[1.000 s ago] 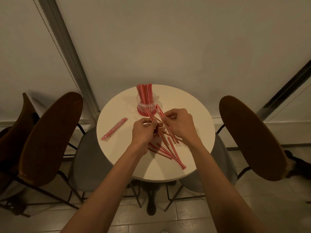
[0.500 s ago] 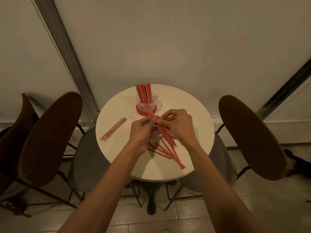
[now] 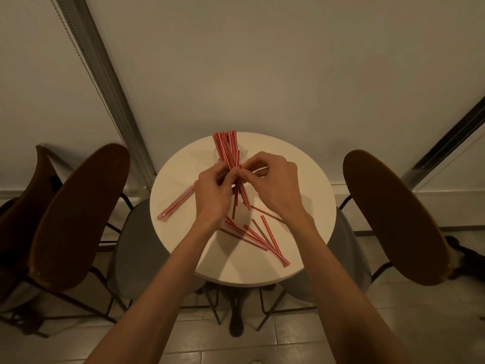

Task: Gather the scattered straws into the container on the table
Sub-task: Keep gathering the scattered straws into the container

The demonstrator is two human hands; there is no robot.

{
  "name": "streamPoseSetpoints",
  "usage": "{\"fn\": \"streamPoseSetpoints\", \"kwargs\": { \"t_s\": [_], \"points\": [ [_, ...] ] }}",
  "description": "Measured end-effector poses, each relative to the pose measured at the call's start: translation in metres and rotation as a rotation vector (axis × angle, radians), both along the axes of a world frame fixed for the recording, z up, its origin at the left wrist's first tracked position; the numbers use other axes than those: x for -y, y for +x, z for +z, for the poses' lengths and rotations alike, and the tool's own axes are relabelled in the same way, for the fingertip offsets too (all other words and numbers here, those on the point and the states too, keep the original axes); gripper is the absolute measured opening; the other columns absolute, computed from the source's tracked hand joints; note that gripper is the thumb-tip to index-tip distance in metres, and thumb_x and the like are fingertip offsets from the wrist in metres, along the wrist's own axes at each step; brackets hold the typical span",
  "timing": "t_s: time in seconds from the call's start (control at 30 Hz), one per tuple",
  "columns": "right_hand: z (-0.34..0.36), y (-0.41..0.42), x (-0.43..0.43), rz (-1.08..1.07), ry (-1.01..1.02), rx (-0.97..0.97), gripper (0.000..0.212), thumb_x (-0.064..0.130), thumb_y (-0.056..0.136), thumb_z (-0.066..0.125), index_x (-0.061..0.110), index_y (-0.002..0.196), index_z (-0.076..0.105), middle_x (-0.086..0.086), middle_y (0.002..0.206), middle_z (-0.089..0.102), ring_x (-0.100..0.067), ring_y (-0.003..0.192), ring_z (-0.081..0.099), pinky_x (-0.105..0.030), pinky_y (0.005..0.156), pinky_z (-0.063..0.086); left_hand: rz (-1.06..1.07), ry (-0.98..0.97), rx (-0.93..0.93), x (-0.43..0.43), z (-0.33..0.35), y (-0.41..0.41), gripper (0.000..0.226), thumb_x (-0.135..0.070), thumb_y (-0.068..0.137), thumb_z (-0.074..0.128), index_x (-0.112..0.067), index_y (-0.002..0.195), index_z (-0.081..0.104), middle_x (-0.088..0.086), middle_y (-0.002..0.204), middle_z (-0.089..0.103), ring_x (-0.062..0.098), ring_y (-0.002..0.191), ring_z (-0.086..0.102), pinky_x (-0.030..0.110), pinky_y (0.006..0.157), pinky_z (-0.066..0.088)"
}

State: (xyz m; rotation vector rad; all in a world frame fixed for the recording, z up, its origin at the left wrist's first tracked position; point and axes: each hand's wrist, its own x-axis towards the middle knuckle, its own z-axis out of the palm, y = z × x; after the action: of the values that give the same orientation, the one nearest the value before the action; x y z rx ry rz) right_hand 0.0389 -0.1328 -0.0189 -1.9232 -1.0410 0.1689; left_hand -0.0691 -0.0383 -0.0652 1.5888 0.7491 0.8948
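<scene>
The bundle of thin red-and-white striped straws (image 3: 228, 151) is up off the table, held between my 2 hands over the centre. Its top ends fan toward 12 o'clock and its bottom ends hang ragged below the knuckles. My left hand (image 3: 212, 191) has its fingers curled round the bundle from the 9 o'clock side. My right hand (image 3: 273, 185) pinches it with thumb and fingertips from 3 o'clock. Both are closed on straws, with nothing else in them.

I judge this to be the squaring-up step, with the bundle about to go into the container. I cannot make the container out behind the hands and straws, nor tell which of the fanned ends may already stand in it. The next move calls for level ends and a steady lowering so nothing splays out.

Several loose striped straws (image 3: 253, 239) lie crossed at 5 o'clock on the round cream table (image 3: 312, 206). 1 pinkish striped straw (image 3: 175, 203) lies alone at 9 o'clock. All of these are left to fetch. The brown curved-back chairs (image 3: 78, 219) flank the table at 9 and 3 o'clock, clear of the reach.
</scene>
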Motion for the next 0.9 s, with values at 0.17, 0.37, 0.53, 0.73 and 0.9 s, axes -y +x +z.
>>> {"fn": "streamPoseSetpoints", "kwargs": {
  "t_s": [0.17,0.37,0.53,0.73,0.9],
  "points": [
    [0.011,-0.001,-0.010,0.068,0.051,0.126,0.031,0.023,0.102,0.075,0.018,0.132,0.074,0.003,0.119,0.079,-0.011,0.093,0.076,-0.020,0.088,0.060,0.039,0.285,-0.008,0.001,0.000,-0.002,0.024,-0.022,0.110,0.061,-0.016,0.128,0.075,-0.010,0.109,0.078,0.004,0.095,0.078,0.025,0.089,0.065],
    [0.010,0.004,-0.012,0.080,0.083,0.162,0.027,0.012,0.102,0.073,0.015,0.127,0.080,-0.001,0.113,0.083,-0.009,0.100,0.076,-0.002,0.089,0.050,0.015,0.362,-0.052,0.001,-0.006,-0.004,0.029,-0.018,0.109,0.063,-0.014,0.137,0.072,-0.011,0.118,0.075,-0.005,0.099,0.073,0.010,0.093,0.056],
    [0.006,0.006,-0.011,0.135,0.101,0.116,0.036,0.008,0.101,0.073,0.018,0.136,0.074,-0.003,0.116,0.082,-0.011,0.108,0.077,-0.015,0.097,0.057,-0.004,0.392,-0.096,-0.001,-0.009,-0.005,0.026,-0.016,0.107,0.065,-0.009,0.131,0.074,-0.012,0.112,0.074,-0.021,0.096,0.068,0.003,0.088,0.051],
    [0.007,0.010,-0.006,0.243,0.085,0.134,0.070,0.005,0.105,0.068,0.049,0.155,0.049,0.001,0.111,0.078,-0.009,0.105,0.076,-0.017,0.093,0.060,-0.036,0.355,-0.139,-0.005,-0.010,-0.005,0.027,-0.015,0.104,0.070,-0.011,0.131,0.075,-0.019,0.107,0.073,-0.023,0.094,0.067,-0.003,0.085,0.047],
    [0.013,0.013,-0.005,0.256,0.100,0.182,0.060,0.009,0.108,0.065,0.043,0.155,0.053,0.003,0.119,0.077,-0.010,0.111,0.074,-0.022,0.098,0.061,-0.044,0.283,-0.096,-0.009,-0.003,-0.002,0.023,-0.018,0.105,0.070,-0.016,0.127,0.077,-0.009,0.109,0.081,0.001,0.101,0.076,0.006,0.090,0.054]
  ]
}}
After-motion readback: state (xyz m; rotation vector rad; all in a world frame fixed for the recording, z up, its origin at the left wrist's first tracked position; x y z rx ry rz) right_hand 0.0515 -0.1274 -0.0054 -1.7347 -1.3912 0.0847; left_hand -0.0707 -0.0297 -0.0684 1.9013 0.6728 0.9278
